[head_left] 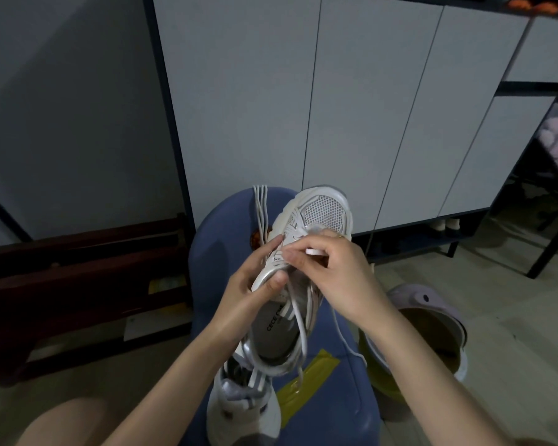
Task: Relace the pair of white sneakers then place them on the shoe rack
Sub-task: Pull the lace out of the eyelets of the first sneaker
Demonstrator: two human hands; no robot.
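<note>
Nearest the person, the second white sneaker [242, 410] lies on the blue stool [342, 394] with loose lace dangling toward it from the raised sneaker [303, 252], so a hard pull could likely snag that slack or draw the lace back out of an eyelet. The left hand [255, 281] grips the raised sneaker's side, thumb pressed on the silver trim, while the right hand [332, 268] pinches the lace [313, 251] over the tongue, fingers curled tight. Beyond, a spare lace bundle [261, 207] rests on the stool's far edge, where it might slip off.
</note>
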